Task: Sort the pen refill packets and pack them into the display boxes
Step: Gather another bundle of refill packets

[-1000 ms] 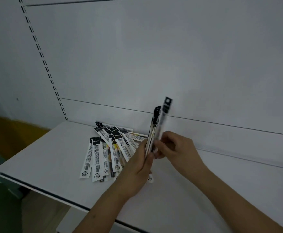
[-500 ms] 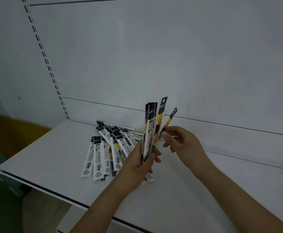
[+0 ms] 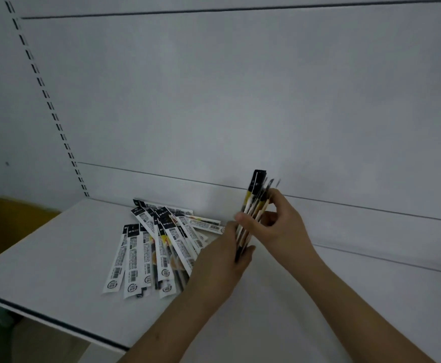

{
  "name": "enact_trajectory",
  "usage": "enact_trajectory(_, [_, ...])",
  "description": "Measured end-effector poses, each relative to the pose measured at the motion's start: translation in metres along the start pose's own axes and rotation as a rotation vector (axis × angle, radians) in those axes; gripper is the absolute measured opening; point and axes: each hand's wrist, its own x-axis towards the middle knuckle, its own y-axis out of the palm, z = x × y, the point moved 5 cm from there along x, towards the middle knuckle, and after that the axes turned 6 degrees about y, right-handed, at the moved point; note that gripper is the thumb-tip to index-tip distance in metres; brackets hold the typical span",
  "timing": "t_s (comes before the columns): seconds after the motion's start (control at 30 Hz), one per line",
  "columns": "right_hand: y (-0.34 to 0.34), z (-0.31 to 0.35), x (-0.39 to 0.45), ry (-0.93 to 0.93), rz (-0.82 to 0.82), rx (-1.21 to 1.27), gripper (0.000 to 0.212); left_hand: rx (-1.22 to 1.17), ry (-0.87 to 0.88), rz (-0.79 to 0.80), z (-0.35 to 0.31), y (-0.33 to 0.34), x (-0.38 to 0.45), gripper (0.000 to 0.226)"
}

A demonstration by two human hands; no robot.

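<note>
While gripping a bundle of slim black-topped plastic pen refill packets (image 3: 252, 213) from both sides, holds it nearly upright above the flat white metal shelf (image 3: 57, 258), black header ends up and tilted slightly right. Left hand (image 3: 222, 260): fingers curled round the bundle's lower part, thumb pressed on the near face. Right hand (image 3: 282, 226): fingers wrapped round the upper part, fingertips near the black headers. Bundle blurred, so cannot tell how many packets. Just left of the hands, lying on the shelf: a loose fanned pile of white-backed refill packets with barcodes and black headers (image 3: 156, 247), overlapping one another, touching the shelf surface, apart from the held bundle. Behind, a pale grey back panel (image 3: 240, 87) with a slotted upright strip (image 3: 49, 100) at left.
</note>
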Motion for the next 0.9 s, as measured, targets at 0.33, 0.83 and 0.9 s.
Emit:
enact_trajectory(0.33, [-0.010,-0.001,0.006,-0.094,0.283,-0.087,0.019,-0.274,0.053,0.122,-0.005,-0.006,0.012,0.037])
enact_trajectory(0.83, [0.001,-0.016,0.006,0.018,0.414,0.077,0.034,-0.238,0.040,0.211,0.000,0.010,0.012,0.031])
enact_trajectory(0.9, [0.003,-0.016,0.005,0.061,0.500,0.164,0.037,-0.267,0.044,0.204,0.000,0.013,0.013,0.021])
